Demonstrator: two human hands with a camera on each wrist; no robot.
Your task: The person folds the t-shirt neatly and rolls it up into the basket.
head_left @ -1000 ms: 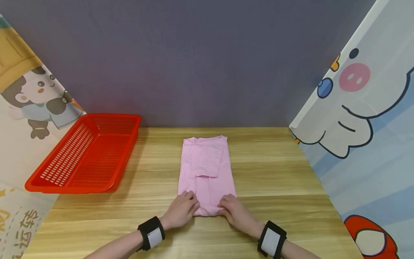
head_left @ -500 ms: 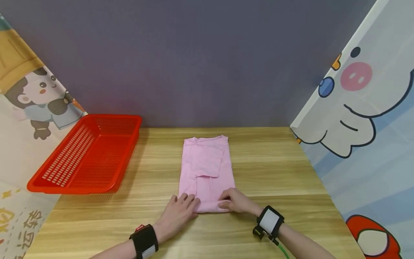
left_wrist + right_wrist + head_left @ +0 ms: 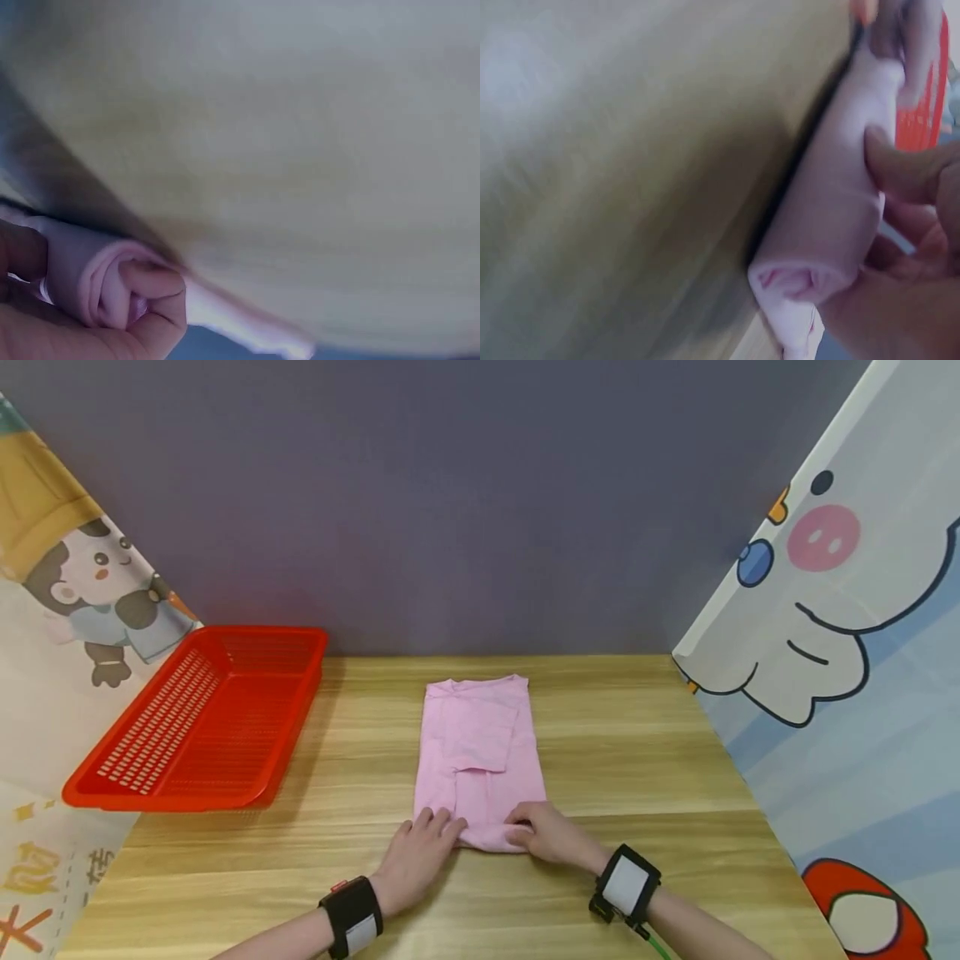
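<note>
A pink shirt [image 3: 476, 735] lies folded into a long rectangle at the middle of the table, neckline at the far end and a folded sleeve on top. Its near end is rolled up; the spiral of cloth shows in the right wrist view on the roll [image 3: 821, 210]. My left hand [image 3: 422, 853] holds the roll's left end, a finger curled in at the spiral in the left wrist view. My right hand [image 3: 551, 833] grips the right end, its thumb [image 3: 907, 169] pressed on the cloth. The roll hides parts of the right fingers.
A red plastic basket [image 3: 266, 777] with perforated sides stands at the left of the wooden table [image 3: 622, 735]. A grey panel [image 3: 480, 510] rises behind the table's far edge. Printed cartoon sheets [image 3: 840, 627] flank both sides.
The shirt's near end has been turned up into a roll, its front edge shifting slightly away from me. My left hand spread flatter at the left corner, then moved slightly forward and right.
</note>
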